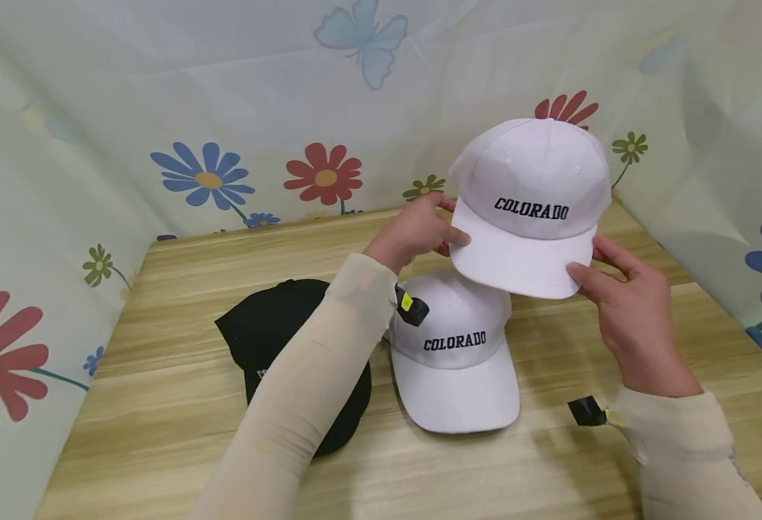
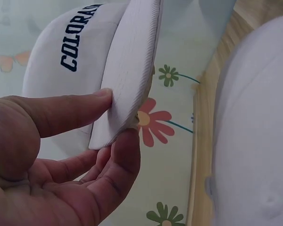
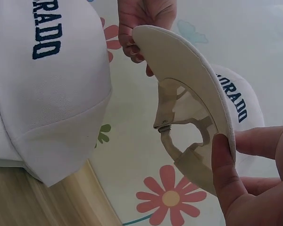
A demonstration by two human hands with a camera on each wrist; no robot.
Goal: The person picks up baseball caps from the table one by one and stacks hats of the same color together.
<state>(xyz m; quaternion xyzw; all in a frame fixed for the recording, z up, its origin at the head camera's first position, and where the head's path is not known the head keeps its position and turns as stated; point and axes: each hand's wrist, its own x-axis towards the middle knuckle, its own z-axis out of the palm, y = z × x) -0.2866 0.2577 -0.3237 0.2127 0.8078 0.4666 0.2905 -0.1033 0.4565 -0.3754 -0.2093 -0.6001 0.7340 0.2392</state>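
A white baseball cap (image 1: pixel 530 180) with COLORADO in black letters is held up off the table by both hands. My left hand (image 1: pixel 420 227) pinches one side of its brim, thumb on top and fingers beneath, as the left wrist view shows. The opposite side of the brim is pinched by my right hand (image 1: pixel 634 310). In the right wrist view the underside of the held cap (image 3: pixel 179 56) and its back strap opening show. Below it, a second white COLORADO cap (image 1: pixel 455 390) rests on the table, brim toward me.
Left of the white cap, a black cap (image 1: pixel 276 318) lies on the wood-grain table (image 1: pixel 179 303), partly hidden by my left sleeve (image 1: pixel 315 375). A pale backdrop (image 1: pixel 257 94) with printed flowers and a butterfly rises behind the table and along its sides.
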